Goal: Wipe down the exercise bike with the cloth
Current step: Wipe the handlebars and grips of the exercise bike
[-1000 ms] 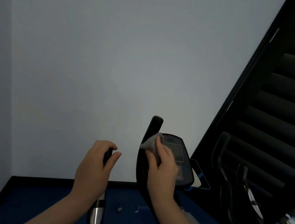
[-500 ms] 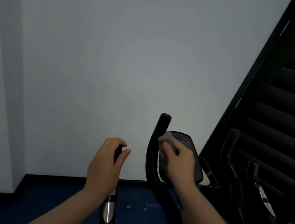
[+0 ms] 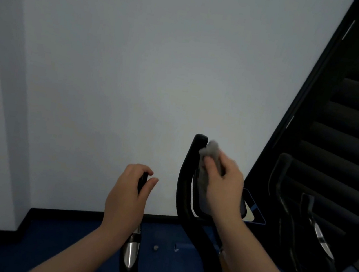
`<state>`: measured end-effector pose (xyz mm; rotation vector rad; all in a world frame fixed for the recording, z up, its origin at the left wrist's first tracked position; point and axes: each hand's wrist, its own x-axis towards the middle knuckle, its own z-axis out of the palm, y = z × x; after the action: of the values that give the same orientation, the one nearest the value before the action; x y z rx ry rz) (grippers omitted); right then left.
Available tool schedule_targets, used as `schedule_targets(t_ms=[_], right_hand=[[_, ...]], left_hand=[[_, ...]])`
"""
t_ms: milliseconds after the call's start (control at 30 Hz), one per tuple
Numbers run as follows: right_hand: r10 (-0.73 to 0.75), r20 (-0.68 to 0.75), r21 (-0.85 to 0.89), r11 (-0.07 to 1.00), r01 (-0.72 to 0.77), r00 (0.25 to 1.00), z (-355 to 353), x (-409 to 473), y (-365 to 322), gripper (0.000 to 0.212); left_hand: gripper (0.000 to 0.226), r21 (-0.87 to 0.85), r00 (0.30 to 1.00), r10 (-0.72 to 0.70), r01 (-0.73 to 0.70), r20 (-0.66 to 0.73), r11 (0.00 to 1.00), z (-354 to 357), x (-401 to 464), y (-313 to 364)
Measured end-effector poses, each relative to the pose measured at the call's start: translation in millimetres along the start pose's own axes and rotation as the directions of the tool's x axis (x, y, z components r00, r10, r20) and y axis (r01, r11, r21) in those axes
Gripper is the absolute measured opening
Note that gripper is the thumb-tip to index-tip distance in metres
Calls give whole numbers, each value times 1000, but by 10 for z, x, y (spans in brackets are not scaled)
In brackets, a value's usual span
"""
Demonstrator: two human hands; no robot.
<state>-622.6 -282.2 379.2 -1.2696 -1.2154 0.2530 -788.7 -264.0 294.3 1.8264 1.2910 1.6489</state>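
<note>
Bike: its black right handlebar rises at centre, before the wall. Right hand, just right of that bar, pinches the grey cloth against the console, which the hand largely hides. Left hand, left of the bar, is closed round the left grip. Judged best practice: keep the cloth flat, press lightly on the screen, overlap strokes, and steady the frame with the left hand.
</note>
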Motion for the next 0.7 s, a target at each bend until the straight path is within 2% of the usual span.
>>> schedule_targets(t_ms=[67,133,200,267,333,433,500,600,700], right_hand=[[-99,-33,-53,994,97,995,125,72,-124,27],[-166,14,-148,975,166,986,223,-16,-97,39],[-279,151,-343,885,315,948,228,-216,34,39],[-325,306,-450,779,437,895,139,-356,156,32],[-326,355,-466,750,468,876,36,-287,118,25],[-457,280,-472,700,536,844,7,-34,-80,30],[-490,250,-541,645,540,835,39,125,-183,34],[-457,300,-602,590,538,837,98,155,-144,33],[-420,418,-602,536,592,806,117,-54,51,21]], left_hand=[[8,3,1000,0,0,5,1000,-2,-1,-5],[9,11,1000,-5,5,10,1000,-6,-1,-5],[9,13,1000,-2,2,13,1000,-9,-1,-8],[9,14,1000,4,-5,15,1000,-9,1,-5],[8,8,1000,6,-6,10,1000,-4,-1,3],[9,7,1000,9,-9,2,1000,-4,3,7],[10,8,1000,8,-9,4,1000,-12,-1,0],[10,6,1000,7,-7,7,1000,-22,3,5],[10,11,1000,15,-15,8,1000,-23,5,13]])
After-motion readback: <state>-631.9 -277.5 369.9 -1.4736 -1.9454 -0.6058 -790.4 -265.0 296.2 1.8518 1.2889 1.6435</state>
